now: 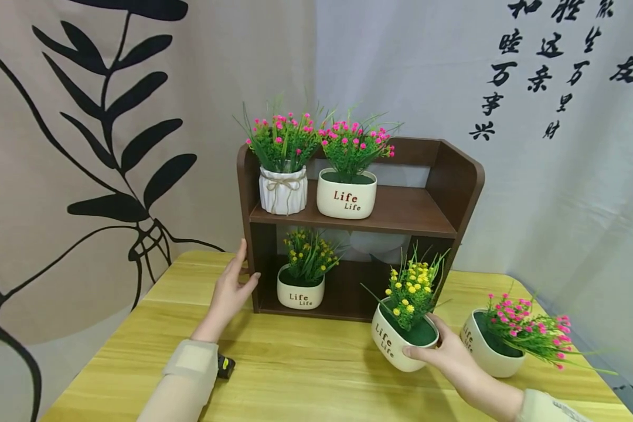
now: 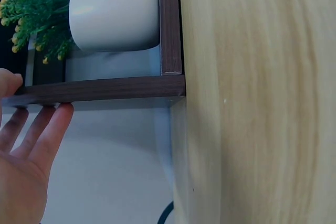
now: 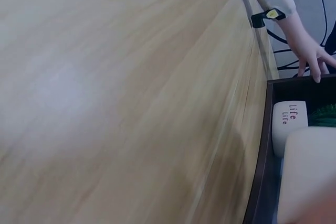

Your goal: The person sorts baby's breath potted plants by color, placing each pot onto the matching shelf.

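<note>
Pot of yellow flowers (image 1: pixel 397 347) tilts at near right, pinched by our right hand (image 1: pixel 452 356). Our left hand's (image 1: pixel 232 295) fingers pinch the left shelf panel (image 1: pixel 264 255).

Behind the wood-grain bench (image 1: pixel 295 375) hangs a pale curtain (image 1: pixel 358 58): printed black foliage (image 1: pixel 137 96) at ten o'clock, Chinese calligraphy (image 1: pixel 551 45) at two.
</note>
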Tool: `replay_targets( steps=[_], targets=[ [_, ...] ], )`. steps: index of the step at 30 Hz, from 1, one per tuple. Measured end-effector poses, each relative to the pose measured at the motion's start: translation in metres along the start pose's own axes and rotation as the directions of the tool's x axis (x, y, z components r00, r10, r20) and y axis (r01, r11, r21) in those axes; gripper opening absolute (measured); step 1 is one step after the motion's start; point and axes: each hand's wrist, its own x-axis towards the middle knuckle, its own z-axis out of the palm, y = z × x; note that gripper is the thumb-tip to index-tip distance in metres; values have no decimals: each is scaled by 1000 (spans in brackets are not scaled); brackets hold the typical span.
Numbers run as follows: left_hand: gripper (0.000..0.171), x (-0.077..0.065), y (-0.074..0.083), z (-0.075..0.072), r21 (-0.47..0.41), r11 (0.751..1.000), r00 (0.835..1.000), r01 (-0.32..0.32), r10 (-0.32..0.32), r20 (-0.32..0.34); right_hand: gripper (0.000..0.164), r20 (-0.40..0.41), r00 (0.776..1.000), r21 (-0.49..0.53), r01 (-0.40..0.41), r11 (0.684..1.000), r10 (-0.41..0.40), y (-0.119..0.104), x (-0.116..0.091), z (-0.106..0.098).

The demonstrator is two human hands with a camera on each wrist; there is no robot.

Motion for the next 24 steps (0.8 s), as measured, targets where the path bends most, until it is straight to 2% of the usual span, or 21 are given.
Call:
replay_targets(
  steps=[8,14,24],
  targets=[
    [88,0,1,-1,-4,1000,1000,-10,10,1,89,24,999,24,45,999,-46,6,17,12],
    [88,0,2,-1,-10,1000,1000,-1,1,3,88,34,997,84,66,994,-69,10,30,21],
    [89,-1,2,-1,-5,1000,1000,12,-12,10,86,19,995,148,92,985,-96,16,52,34]
  ],
)
